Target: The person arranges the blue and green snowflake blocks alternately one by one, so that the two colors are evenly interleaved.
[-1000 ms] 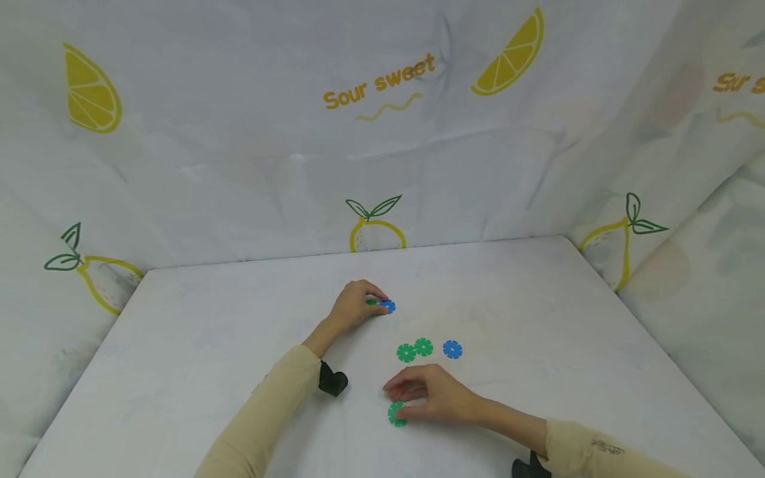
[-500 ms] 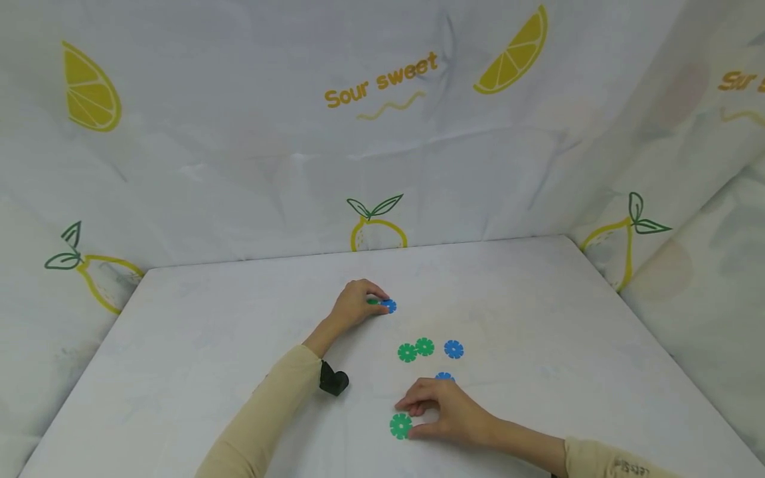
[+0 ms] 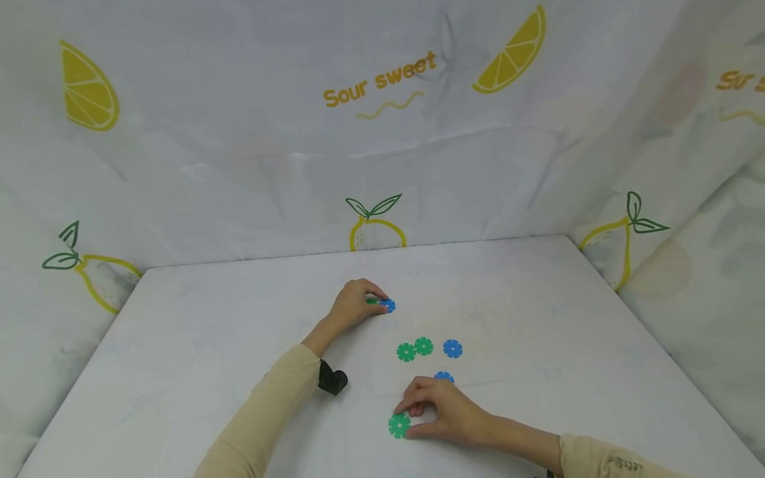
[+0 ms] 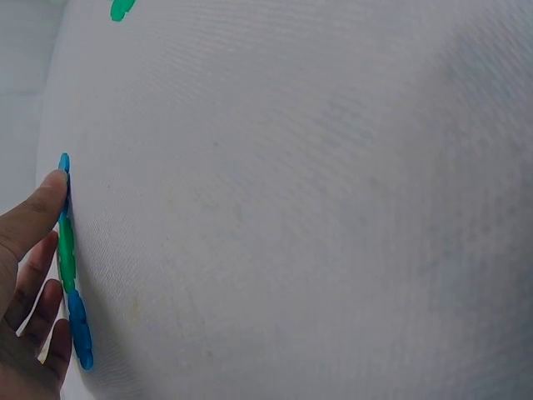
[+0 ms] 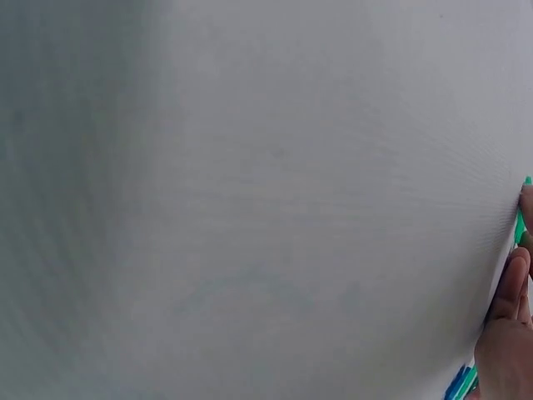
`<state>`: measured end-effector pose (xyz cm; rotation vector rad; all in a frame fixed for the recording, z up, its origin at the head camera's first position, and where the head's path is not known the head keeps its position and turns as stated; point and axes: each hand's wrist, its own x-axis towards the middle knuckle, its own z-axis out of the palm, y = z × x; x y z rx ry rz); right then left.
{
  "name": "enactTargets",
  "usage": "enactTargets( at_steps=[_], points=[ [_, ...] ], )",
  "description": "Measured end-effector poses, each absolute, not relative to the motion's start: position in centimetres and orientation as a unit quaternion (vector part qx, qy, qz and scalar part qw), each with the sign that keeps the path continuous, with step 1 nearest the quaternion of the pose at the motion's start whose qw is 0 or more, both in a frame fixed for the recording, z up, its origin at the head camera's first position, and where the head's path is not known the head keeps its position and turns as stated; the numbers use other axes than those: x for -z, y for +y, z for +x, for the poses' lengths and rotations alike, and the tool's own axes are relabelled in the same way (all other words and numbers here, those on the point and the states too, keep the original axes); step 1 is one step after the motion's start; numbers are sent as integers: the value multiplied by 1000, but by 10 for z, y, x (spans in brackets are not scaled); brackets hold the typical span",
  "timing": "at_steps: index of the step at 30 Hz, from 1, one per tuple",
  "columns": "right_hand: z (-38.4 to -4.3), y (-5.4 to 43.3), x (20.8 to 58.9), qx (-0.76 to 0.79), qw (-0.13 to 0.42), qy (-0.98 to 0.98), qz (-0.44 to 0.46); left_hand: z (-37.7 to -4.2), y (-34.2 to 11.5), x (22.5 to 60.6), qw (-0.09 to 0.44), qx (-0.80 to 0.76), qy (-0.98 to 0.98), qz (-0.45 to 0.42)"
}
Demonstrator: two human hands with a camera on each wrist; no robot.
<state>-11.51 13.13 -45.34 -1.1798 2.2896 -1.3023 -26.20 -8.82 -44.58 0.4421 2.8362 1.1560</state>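
Observation:
My left hand (image 3: 351,305) pinches a blue notched disc (image 3: 389,306) at the back middle of the table. A green disc (image 3: 372,301) lies partly under its fingers. The left wrist view gives them edge-on as a row: the thumb presses the upper blue disc, then comes a green disc (image 4: 67,254), then another blue disc (image 4: 81,329). Closer to the front, my right hand (image 3: 452,413) pinches a green notched disc (image 3: 399,426) by its right side, between thumb and index finger. Behind the knuckles a blue disc (image 3: 444,376) is half hidden.
Two green discs (image 3: 415,348) lie side by side between the hands, with a blue disc (image 3: 452,348) to their right. A black wrist mount (image 3: 333,380) sits at the left sleeve. White printed cloth (image 3: 269,192) walls in the white table (image 3: 179,372).
My right hand has moved slightly nearer and to the right, bringing the green disc nearer. The blue disc behind the knuckles has come into view. My left hand has stayed put.

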Motion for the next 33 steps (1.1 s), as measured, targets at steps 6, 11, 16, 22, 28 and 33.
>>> enactTargets(
  at_steps=[6,11,16,22,28,33],
  points=[
    [-116,132,453,459,128,780,-405,-263,-88,446,25,-374,916,142],
    [-118,133,453,479,125,766,-409,-263,-89,447,29,-375,916,140],
    [-121,137,456,501,97,749,-424,-262,-88,448,31,-375,915,149],
    [-128,146,452,518,91,742,-416,-261,-88,447,28,-377,914,148],
    [-145,157,443,514,73,752,-405,-260,-88,443,29,-378,914,146],
    [-160,165,438,506,44,775,-375,-260,-88,443,28,-376,914,151]
  ],
)
